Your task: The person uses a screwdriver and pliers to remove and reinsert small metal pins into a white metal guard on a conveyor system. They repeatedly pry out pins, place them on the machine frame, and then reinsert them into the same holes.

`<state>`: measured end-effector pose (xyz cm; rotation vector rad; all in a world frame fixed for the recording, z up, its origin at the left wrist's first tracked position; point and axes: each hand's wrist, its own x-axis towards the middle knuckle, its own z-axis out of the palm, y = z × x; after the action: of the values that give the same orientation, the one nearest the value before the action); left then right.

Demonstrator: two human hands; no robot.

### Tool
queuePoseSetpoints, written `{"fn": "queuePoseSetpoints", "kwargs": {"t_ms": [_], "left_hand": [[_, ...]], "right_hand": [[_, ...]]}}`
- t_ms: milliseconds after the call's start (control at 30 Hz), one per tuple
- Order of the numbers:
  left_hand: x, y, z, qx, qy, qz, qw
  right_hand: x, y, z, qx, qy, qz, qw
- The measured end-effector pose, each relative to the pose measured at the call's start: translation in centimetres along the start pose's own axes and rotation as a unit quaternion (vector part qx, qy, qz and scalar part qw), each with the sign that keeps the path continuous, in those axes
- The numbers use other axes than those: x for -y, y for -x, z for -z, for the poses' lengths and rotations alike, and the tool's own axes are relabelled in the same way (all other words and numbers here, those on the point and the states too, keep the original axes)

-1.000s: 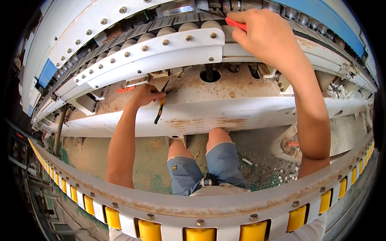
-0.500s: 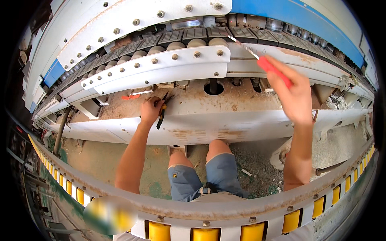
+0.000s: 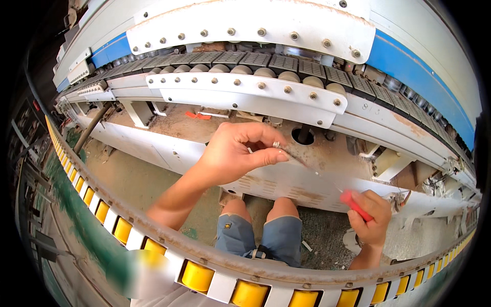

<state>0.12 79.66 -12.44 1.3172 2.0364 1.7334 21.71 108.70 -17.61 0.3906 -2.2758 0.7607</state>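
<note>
My left hand (image 3: pixel 230 153) is raised over the machine's base. Its thumb and forefinger pinch a small silver metal piece (image 3: pixel 276 145) that looks like a screw or fitting, too small to name surely. Lower and to the right, my right hand (image 3: pixel 372 217) is wrapped round the red handle of a screwdriver (image 3: pixel 359 205). The screwdriver's thin shaft is blurred by motion and slants up and left toward my left fingers. Whether its tip touches the small piece I cannot tell. No pliers show; my left hand covers part of the dusty ledge.
Ahead runs a chain conveyor of dark pads (image 3: pixel 250 60) behind a bolted white rail (image 3: pixel 245 92). A round hole with a post (image 3: pixel 303 135) and orange-red scraps (image 3: pixel 198 115) are on the dusty ledge. A curved rail with yellow rollers (image 3: pixel 198 276) crosses in front of me.
My left hand has left the pliers on the ledge, rising toward me and right with the small metal piece. My right hand has lowered the screwdriver from the conveyor. The view has turned.
</note>
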Motion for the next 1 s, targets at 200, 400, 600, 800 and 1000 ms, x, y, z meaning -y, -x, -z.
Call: {"fn": "queuePoseSetpoints", "kwargs": {"t_ms": [200, 400, 600, 800, 1000], "left_hand": [[0.0, 1.4, 1.3, 0.027, -0.051, -0.030, 0.998], [4.0, 3.8, 1.0, -0.040, 0.064, 0.008, 0.997], [5.9, 5.7, 5.2, -0.215, 0.002, -0.013, 0.977], [4.5, 6.6, 2.0, 0.016, -0.191, 0.153, 0.969], [4.4, 4.4, 0.5, -0.010, -0.057, 0.027, 0.998]], "right_hand": [[-0.2, 0.0, 0.3, 0.029, 0.028, 0.070, 0.997], [1.6, -0.7, 0.0, 0.053, 0.034, 0.081, 0.995], [1.2, 0.1, 2.3, 0.057, 0.026, 0.066, 0.996], [0.5, -1.0, 1.1, 0.019, -0.017, 0.095, 0.995], [0.9, -1.4, -1.1, 0.003, 0.105, 0.138, 0.985]]}}
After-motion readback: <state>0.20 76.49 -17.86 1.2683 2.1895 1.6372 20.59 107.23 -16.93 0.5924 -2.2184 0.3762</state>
